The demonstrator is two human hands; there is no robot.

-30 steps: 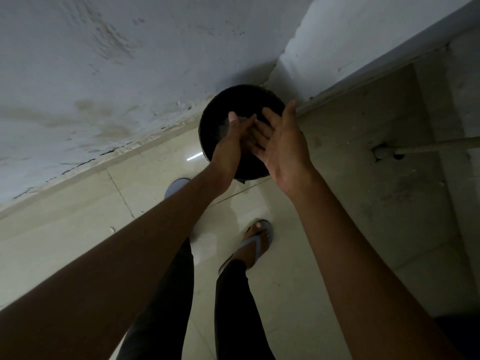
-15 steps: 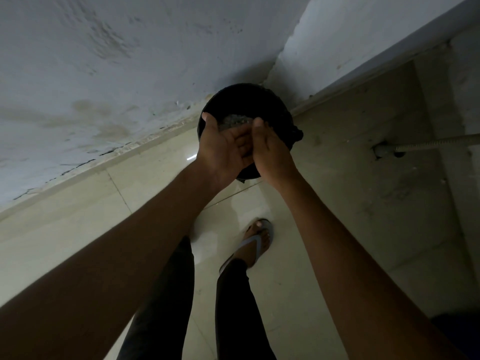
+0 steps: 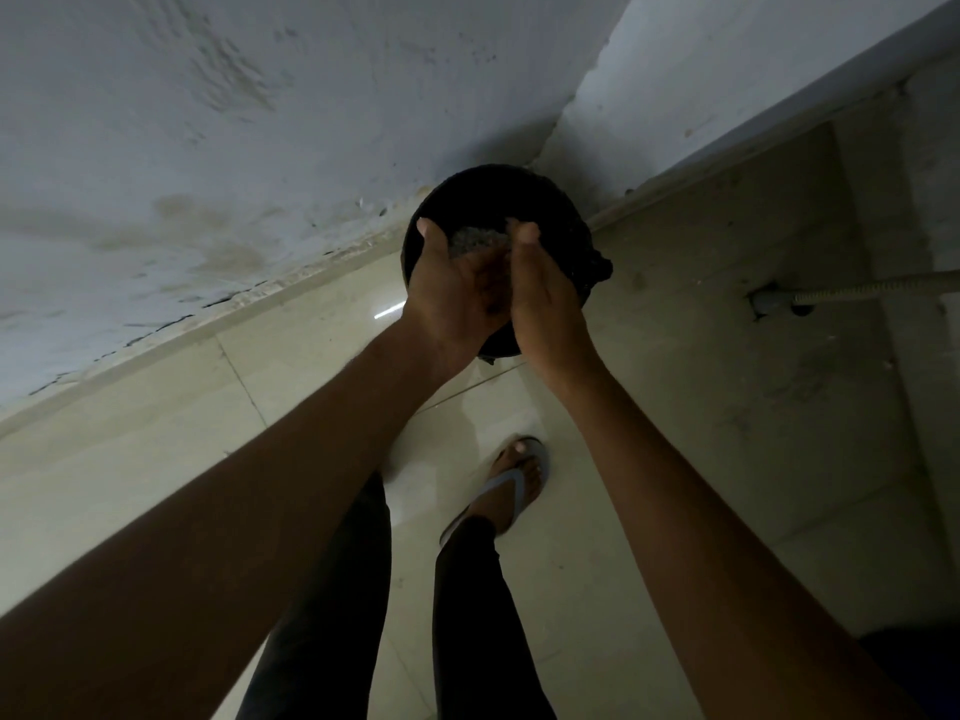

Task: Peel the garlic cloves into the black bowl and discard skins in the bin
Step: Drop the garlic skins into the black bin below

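The left hand (image 3: 457,298) and right hand (image 3: 545,304) are hovering pressed together, fingers straight, above the black bin (image 3: 566,226). Pale skins (image 3: 475,239) are lying inside it, at twelve o'clock from the hands. A sandalled foot (image 3: 514,480) is standing on the tiled floor (image 3: 727,407) at six o'clock.

Stained, cracked white wall (image 3: 218,148) runs along the pale glossy tiled floor (image 3: 701,407), meeting a second wall at a corner. Corrugated hose (image 3: 878,288) exits a wall hole at right. Dark trousers (image 3: 467,605), one foot in a grey flip-flop (image 3: 511,485).
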